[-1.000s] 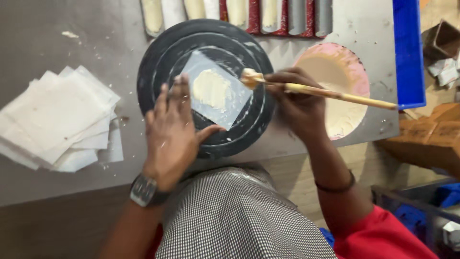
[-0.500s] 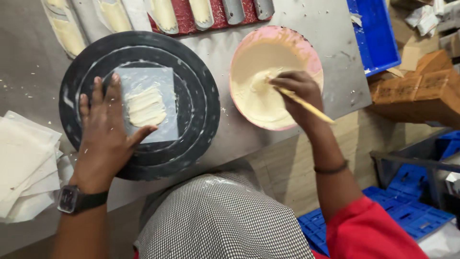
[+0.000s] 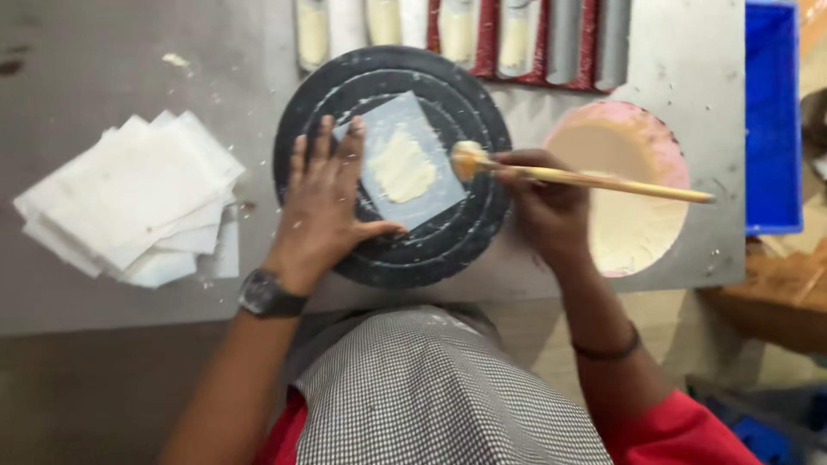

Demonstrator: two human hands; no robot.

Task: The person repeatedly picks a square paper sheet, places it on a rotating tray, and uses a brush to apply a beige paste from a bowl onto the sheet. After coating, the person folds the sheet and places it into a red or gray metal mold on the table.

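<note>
Head view, only one. Your left hand is flat, palm down, centre of frame, on the round black ridged turntable disc. Fingers spread wide and straight, gripping nothing; the fingertips press the left edge of the thin square translucent pastry sheet, thumb stretched out along its lower corner.

That sheet lies tilted on the middle of the disc, with a smear of pale cream paste on its centre.

Your right hand is just right of the disc's edge, fingers curled tight round the long wooden-handled brush. Brush head, loaded with paste, sits at the sheet's right edge; can't tell if it's touching. Handle runs right, over the round pink bowl of cream paste, right of centre, near the disc.

Left of frame: loose stack of white square pastry sheets on the grey metal desk, well apart from the disc. Top edge: row of pale rolled pieces on a red tray, just above the disc. Blue plastic crate at the right edge. Black wristwatch on your left wrist, dark band on your right forearm. Checked apron at the bottom centre.
</note>
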